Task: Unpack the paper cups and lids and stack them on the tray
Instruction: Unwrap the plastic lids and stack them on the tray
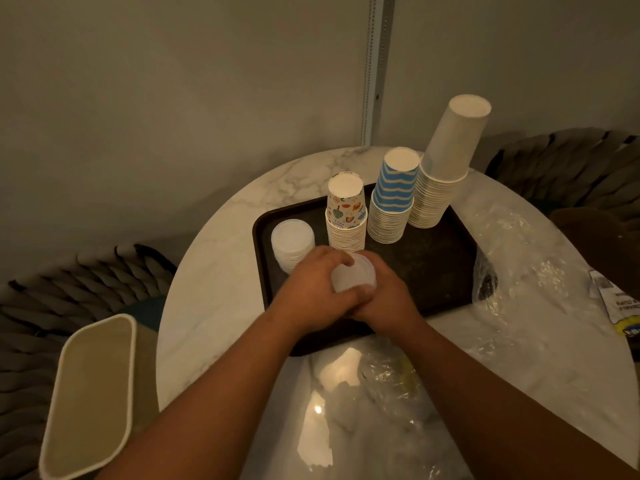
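Left hand [311,282]: I curl it round the left side of a stack of translucent plastic lids [353,277], fingers wrapped over the top edge.
Right hand [384,299]: it cups the same stack from the right and below, so both hands keep the loose lids from sliding apart.
Where the lids are: over the near part of the dark tray [436,268], just in front of the patterned cups [346,216]; whether the stack touches the tray I cannot tell.
Tray contents: a white lid stack [291,242] at the left, then patterned cups, blue striped cups [393,199] and plain white cups [443,168], all upside down in nested columns, which I judge keeps them steady.
Table [214,289]: crumpled clear wrapping [519,258] lies right of the tray and more in front of me.
Bin [90,389]: a pale container stands at my left; nothing shows inside it.
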